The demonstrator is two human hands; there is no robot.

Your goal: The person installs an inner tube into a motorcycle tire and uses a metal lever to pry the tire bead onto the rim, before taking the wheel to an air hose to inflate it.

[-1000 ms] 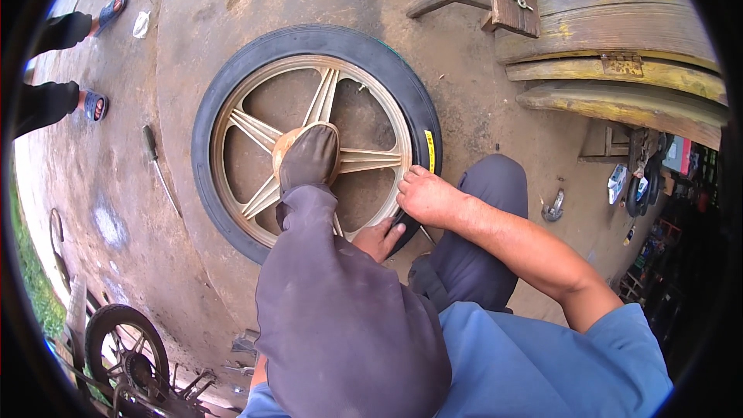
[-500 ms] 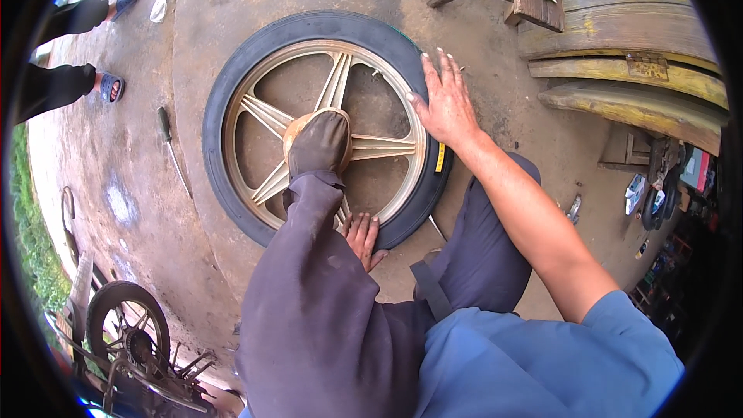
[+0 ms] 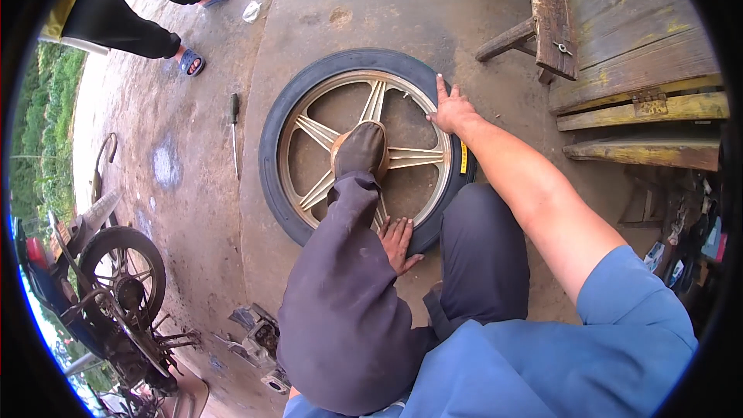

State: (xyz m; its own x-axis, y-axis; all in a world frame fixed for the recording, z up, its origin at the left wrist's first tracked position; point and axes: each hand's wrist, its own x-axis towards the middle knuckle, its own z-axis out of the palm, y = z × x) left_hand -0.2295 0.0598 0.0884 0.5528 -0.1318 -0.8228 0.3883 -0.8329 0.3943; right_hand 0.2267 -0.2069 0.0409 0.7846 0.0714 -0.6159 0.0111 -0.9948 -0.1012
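Note:
A spoked wheel [image 3: 416, 156] with a black tire [image 3: 296, 87] lies flat on the floor. My shoed foot [image 3: 360, 147] rests on its hub. My right hand [image 3: 453, 108] is on the tire's upper right, fingers apart, beside the inner rim edge. A yellow label [image 3: 463, 156] shows on the tire just below that hand. My left hand [image 3: 398, 244] lies with spread fingers on the lower rim and tire, partly behind my trouser leg.
A screwdriver [image 3: 234, 131] lies left of the wheel. A person in sandals [image 3: 191, 62] stands upper left. A motorcycle [image 3: 124, 294] and metal parts [image 3: 255, 337] are lower left. A wooden stool [image 3: 546, 0] and wooden boards [image 3: 619, 70] are at right.
My right hand has moved from the tire's lower right up to its upper right, fingers opened. My left hand's fingers have spread. The view has shifted, showing more of the person and motorcycle.

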